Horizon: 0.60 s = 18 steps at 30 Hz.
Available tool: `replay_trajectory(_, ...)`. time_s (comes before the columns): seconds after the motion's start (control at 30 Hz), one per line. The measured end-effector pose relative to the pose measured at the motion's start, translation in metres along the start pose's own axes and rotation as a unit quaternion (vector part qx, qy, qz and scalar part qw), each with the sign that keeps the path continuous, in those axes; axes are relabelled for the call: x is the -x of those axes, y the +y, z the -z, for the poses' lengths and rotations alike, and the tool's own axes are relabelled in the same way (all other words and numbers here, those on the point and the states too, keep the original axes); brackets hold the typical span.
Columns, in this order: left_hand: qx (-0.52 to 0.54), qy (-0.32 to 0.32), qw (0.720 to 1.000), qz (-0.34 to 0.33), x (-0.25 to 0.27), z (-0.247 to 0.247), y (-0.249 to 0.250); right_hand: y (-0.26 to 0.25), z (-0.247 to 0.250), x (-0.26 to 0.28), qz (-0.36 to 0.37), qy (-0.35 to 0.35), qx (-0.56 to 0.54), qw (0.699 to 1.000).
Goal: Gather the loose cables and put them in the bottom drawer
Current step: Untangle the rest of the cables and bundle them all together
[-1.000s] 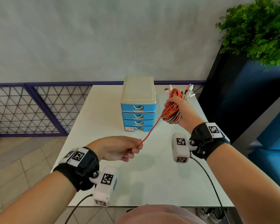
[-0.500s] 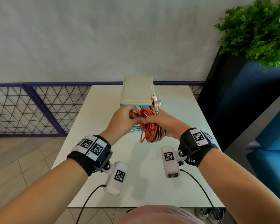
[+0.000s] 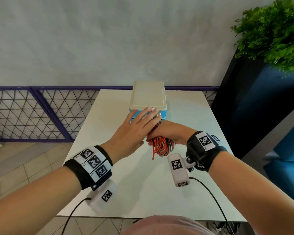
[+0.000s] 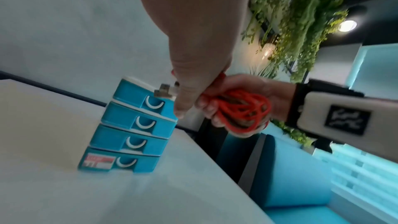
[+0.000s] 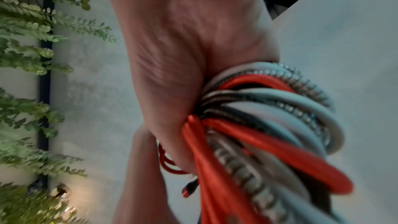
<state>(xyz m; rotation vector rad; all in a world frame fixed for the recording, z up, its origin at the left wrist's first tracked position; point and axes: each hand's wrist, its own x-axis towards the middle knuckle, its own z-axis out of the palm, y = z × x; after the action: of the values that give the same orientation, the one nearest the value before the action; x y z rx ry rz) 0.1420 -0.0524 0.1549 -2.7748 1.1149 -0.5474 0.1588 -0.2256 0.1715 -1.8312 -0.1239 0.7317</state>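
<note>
Head view: coiled bundle of red, grey and black cables [image 3: 161,145] is held above the white bench [image 3: 143,189], just in front of the small blue four-drawer plastic cabinet with cream top [image 3: 148,95]. Right hand [image 3: 168,133] is wrapped around the bundle, fingers curled through the coils; loops hang below the fist. Metal connector ends [image 4: 163,91] project from the top of the grip. Left hand [image 3: 134,131] is spread flat with straight fingers beside the bundle, holding nothing. All four drawers sit closed, including the labelled bottom drawer [image 4: 120,162]. Green leafy plant [image 3: 275,33] stands at right.
</note>
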Motion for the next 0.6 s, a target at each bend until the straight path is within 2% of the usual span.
replay_trajectory(0.1,-0.024,0.032,0.998,-0.041,-0.002,-0.003,-0.006,-0.007,-0.007,0.003,-0.009,-0.084,0.012,0.996)
replay_trajectory(0.23,-0.010,0.055,0.995,-0.086,-0.004,-0.008,-0.011,-0.008,-0.008,0.004,-0.027,-0.127,0.023,0.991)
replay_trajectory(0.3,0.009,0.055,0.993,-0.099,-0.007,-0.014,-0.012,-0.007,-0.009,0.004,-0.034,-0.135,0.038,0.990)
replay_trajectory(0.43,0.110,0.050,0.986,-0.117,-0.009,-0.016,-0.013,-0.003,-0.012,0.006,-0.048,-0.152,0.051,0.986)
replay_trajectory(0.6,0.149,0.003,0.982,-0.116,-0.011,-0.017,-0.010,0.003,-0.013,0.003,-0.046,-0.117,0.092,0.988)
